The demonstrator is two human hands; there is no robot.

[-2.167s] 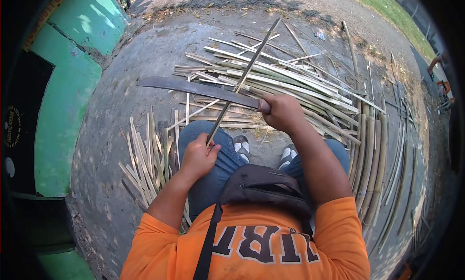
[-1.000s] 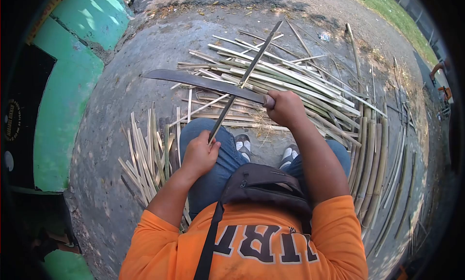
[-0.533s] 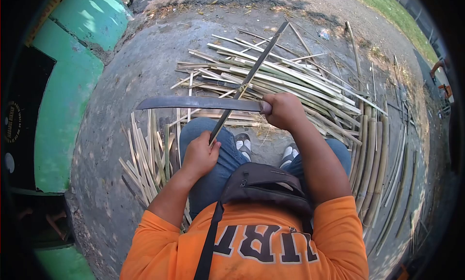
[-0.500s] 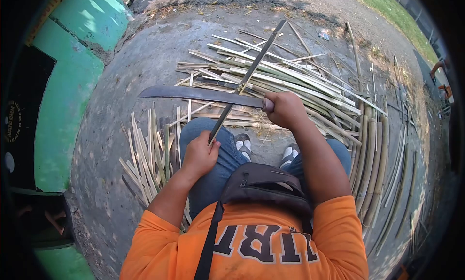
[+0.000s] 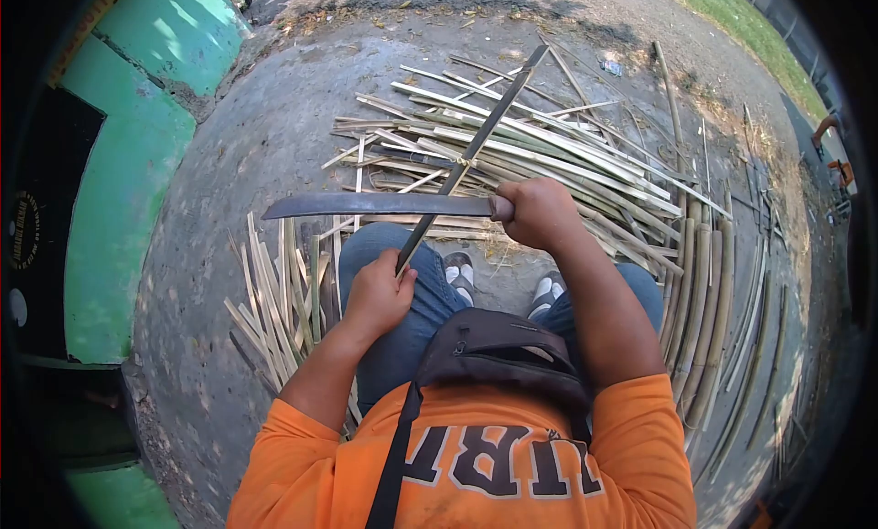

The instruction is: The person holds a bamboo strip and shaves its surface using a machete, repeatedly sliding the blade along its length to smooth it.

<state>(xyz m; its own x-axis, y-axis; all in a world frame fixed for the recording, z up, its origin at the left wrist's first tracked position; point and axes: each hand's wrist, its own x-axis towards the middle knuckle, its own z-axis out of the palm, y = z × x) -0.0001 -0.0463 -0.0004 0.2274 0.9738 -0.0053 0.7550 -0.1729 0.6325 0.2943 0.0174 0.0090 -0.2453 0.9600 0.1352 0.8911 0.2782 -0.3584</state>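
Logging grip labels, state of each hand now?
Left hand: closed, holding the dark strip.
Right hand: closed, holding the machete by its handle.

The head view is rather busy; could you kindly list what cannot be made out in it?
Head view: lower end of the dark strip, hidden in the left hand.
Head view: most of the machete handle, hidden by the right hand.
Head view: the distant person, blurred at the dark right edge.

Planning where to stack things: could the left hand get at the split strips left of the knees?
Probably yes: the split strips lie near the left hand, but its grip is around a bamboo strip it might need to release.
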